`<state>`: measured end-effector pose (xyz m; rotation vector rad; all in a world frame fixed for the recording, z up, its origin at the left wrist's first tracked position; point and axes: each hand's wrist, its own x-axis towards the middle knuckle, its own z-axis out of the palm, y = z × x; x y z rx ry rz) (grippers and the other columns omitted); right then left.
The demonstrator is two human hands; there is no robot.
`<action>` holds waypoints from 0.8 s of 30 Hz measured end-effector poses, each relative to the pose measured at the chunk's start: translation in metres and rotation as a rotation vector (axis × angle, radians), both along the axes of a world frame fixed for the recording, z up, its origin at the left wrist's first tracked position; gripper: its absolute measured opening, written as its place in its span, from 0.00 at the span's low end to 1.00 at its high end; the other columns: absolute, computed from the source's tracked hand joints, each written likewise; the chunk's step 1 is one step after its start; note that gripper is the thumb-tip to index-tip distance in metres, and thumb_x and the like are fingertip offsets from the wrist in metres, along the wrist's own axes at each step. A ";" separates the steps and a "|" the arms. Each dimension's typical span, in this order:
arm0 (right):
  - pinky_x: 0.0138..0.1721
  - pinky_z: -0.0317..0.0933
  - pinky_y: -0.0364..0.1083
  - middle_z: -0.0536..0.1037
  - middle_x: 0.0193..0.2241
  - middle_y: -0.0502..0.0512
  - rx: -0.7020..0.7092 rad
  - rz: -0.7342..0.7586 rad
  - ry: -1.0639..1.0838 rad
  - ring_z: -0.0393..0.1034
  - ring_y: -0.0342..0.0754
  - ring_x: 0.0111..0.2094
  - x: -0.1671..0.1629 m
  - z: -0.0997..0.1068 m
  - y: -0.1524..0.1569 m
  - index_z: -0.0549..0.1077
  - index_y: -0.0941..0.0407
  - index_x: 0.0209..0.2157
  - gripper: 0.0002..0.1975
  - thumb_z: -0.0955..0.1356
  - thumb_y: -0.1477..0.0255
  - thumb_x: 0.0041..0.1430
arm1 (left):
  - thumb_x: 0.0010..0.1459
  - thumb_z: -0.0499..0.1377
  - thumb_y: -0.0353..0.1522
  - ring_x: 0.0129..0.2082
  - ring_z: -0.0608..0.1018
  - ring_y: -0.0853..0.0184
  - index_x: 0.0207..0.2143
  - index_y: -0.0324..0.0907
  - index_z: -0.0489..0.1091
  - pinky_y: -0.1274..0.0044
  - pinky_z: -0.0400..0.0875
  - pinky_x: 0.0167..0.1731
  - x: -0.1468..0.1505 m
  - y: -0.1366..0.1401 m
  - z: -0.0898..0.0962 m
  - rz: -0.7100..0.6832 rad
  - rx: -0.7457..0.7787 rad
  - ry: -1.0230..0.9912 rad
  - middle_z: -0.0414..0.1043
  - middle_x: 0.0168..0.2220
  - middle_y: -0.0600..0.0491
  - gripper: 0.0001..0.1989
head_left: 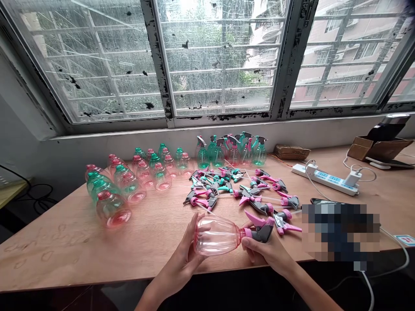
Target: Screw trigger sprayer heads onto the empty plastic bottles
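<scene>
A clear pink spray bottle point(217, 236) lies sideways between my hands above the table's front edge. My left hand point(184, 252) is wrapped round its base end. At the neck, my right hand point(264, 248) grips the pink collar point(247, 233) of the grey and pink spray head point(263, 229), which sits on the bottle's mouth. Just beyond lies a pile of loose spray heads point(256, 196), grey with pink or teal parts. Whether the collar is fully tightened I cannot tell.
Several pink and green bottles without heads point(113, 209) stand at the left. Bottles with spray heads point(233, 153) stand by the wall. To the right are a white power strip point(326, 178), cables, a cardboard box point(361, 151) and a blurred patch point(340, 233).
</scene>
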<state>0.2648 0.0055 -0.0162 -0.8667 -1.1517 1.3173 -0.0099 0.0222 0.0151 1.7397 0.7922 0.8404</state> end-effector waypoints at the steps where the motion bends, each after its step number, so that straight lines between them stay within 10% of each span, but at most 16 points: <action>1: 0.17 0.61 0.39 0.75 0.19 0.46 0.004 0.009 -0.013 0.66 0.40 0.15 0.000 0.001 0.000 0.73 0.57 0.38 0.19 0.78 0.60 0.53 | 0.65 0.62 0.36 0.72 0.52 0.51 0.71 0.65 0.33 0.57 0.46 0.69 0.000 0.000 -0.001 -0.011 -0.017 -0.016 0.38 0.75 0.52 0.46; 18: 0.17 0.61 0.40 0.72 0.16 0.44 0.004 -0.008 -0.014 0.63 0.40 0.15 -0.003 0.002 0.000 0.73 0.57 0.36 0.21 0.79 0.59 0.50 | 0.61 0.66 0.40 0.74 0.42 0.52 0.72 0.57 0.30 0.60 0.41 0.70 0.000 0.001 0.002 -0.026 -0.118 -0.022 0.35 0.76 0.51 0.52; 24: 0.20 0.62 0.41 0.76 0.20 0.49 0.041 -0.029 -0.032 0.65 0.41 0.18 -0.002 0.007 0.001 0.74 0.58 0.31 0.16 0.77 0.60 0.55 | 0.63 0.64 0.37 0.71 0.56 0.51 0.72 0.62 0.33 0.60 0.49 0.69 0.002 0.000 0.005 -0.026 -0.113 -0.017 0.37 0.76 0.53 0.48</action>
